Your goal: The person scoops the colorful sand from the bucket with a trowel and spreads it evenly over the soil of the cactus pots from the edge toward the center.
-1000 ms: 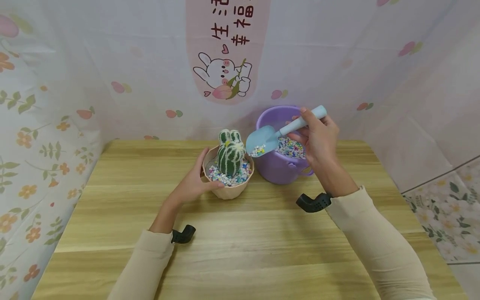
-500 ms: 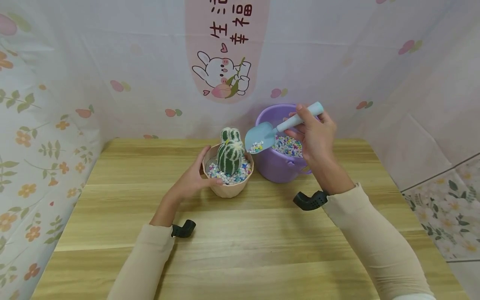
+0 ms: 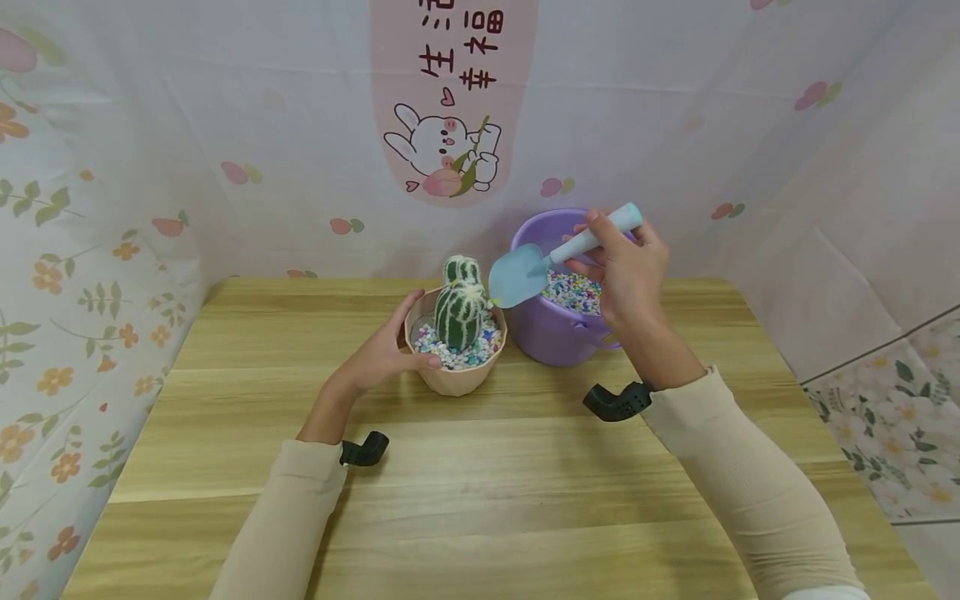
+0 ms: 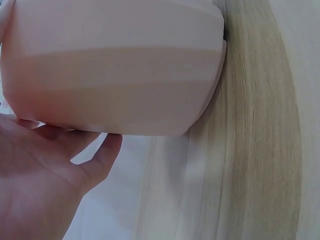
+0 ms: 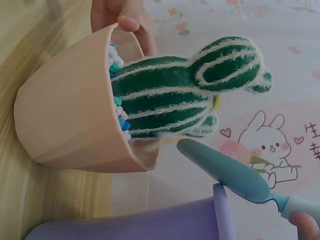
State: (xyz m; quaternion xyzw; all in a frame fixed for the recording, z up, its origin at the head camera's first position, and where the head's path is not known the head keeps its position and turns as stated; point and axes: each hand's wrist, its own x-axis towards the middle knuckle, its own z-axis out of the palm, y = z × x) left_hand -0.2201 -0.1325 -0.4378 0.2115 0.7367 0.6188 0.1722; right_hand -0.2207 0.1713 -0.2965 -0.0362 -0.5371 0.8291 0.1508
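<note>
My left hand (image 3: 378, 358) grips a pale peach flowerpot (image 3: 454, 383) from its left side, thumb at the front rim. A green cactus with fuzzy white ribs (image 5: 160, 97) stands in it, amid small coloured pebbles (image 3: 472, 354). My right hand (image 3: 636, 275) holds a light blue trowel (image 3: 517, 277) by its handle. The trowel's blade slopes down to the pot's right rim, its tip close beside the cactus. Few pebbles show on the blade; a pale blur lies under its tip in the right wrist view.
Right of the pot stands a purple bucket (image 3: 553, 337) with coloured pebbles (image 3: 573, 292) inside, partly under the trowel and right hand. Both stand on a wood-grain table (image 3: 480, 500), near its back edge. A printed cloth (image 3: 300, 125) hangs behind.
The trowel has tipped further toward the pot, and the pebbles on its blade have mostly gone off it. The left hand keeps its hold on the flowerpot.
</note>
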